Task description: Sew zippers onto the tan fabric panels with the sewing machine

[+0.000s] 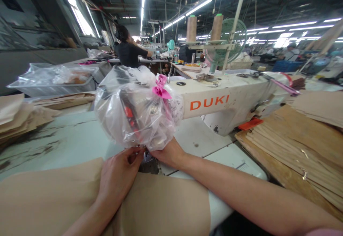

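Note:
A white sewing machine (214, 100) with orange DUKI lettering stands before me. A clear plastic bag (112, 118) covers its head, with a pink ribbon bow (161, 87) on it. My left hand (120, 170) is at the needle area, thumb and fingertips pinched together; anything between them is too small to make out. From the other side my right hand (170, 153) reaches in under the bag beside the needle, its fingertips hidden. Tan sheet material (166, 202) lies on the machine table below both hands and under my left forearm.
Stacked tan pieces lie on a wooden board (242, 137) at right, and another tan stack (24, 116) sits at left. A plastic-filled tray (53, 90) stands behind. Two thread cones (191, 29) and a green fan (233, 41) rise beyond the machine. A person (128, 50) works farther back.

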`<state>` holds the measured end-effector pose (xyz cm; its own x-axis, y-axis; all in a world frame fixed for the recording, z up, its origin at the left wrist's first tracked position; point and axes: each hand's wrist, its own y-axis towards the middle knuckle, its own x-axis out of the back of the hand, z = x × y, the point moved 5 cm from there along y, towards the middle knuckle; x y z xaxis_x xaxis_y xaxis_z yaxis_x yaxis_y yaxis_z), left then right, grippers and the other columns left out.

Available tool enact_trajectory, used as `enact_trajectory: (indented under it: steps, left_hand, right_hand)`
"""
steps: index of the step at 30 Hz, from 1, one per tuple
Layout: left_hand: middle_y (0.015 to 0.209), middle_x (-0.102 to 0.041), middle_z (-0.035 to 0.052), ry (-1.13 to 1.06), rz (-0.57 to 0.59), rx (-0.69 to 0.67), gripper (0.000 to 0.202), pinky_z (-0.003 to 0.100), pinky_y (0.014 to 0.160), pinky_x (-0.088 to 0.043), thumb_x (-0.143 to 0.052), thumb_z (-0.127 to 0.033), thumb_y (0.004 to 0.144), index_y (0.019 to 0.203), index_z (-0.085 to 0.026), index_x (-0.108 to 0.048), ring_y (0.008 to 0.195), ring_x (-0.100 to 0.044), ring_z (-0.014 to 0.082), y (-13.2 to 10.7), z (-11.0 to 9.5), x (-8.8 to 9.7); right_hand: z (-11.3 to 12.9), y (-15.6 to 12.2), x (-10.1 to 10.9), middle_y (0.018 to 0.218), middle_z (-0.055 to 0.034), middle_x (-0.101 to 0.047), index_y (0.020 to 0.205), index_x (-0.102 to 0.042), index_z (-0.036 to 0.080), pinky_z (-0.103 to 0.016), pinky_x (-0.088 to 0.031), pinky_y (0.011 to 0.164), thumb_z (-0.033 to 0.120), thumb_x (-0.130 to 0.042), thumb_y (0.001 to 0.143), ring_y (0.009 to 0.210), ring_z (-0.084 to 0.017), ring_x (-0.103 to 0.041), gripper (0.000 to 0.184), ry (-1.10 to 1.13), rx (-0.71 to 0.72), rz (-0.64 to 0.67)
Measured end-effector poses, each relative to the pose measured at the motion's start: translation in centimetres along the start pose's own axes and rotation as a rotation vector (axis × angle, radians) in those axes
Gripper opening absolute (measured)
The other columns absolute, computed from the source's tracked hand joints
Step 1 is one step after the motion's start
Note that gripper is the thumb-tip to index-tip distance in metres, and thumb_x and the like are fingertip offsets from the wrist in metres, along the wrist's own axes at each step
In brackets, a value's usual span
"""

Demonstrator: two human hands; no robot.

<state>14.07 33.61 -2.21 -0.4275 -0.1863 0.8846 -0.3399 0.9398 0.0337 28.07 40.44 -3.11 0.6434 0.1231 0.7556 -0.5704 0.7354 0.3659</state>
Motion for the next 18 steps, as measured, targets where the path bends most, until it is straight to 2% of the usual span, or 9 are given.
enact_trajectory:
  steps: [5,14,18]
  left_hand:
    - [0.079,-0.076,0.0024,0.005,-0.011,-0.004,0.038,0.028,0.063,-0.038,-0.047,-0.050,0.086,0.091,-0.026,-0.076,0.080,-0.070,0.0245,-0.09,0.14,-0.12]
    - [0.083,-0.077,0.0032,-0.010,0.015,0.030,0.038,0.030,0.066,-0.039,-0.047,-0.050,0.086,0.099,-0.028,-0.075,0.090,-0.071,0.0279,-0.02,0.28,-0.16]
    - [0.080,-0.076,0.0033,0.020,0.002,0.006,0.038,0.030,0.067,-0.038,-0.046,-0.050,0.087,0.093,-0.027,-0.075,0.088,-0.070,0.0275,-0.08,0.25,-0.14]
  right_hand:
    - [0.04,0.02,-0.03,0.120,-0.0074,-0.070,0.103,-0.069,0.020,-0.031,-0.048,0.093,0.019,-0.065,0.081,0.108,-0.025,-0.065,0.022,0.014,0.036,0.001]
    - [0.46,-0.18,-0.17,0.116,-0.0127,-0.071,0.099,-0.071,0.015,-0.034,-0.048,0.095,0.021,-0.064,0.080,0.113,-0.029,-0.063,0.021,-0.044,-0.018,0.013]
    - [0.50,-0.36,0.60,0.099,-0.0085,-0.074,0.097,-0.072,0.018,-0.033,-0.048,0.093,0.019,-0.064,0.080,0.099,-0.026,-0.068,0.019,-0.031,-0.045,0.005]
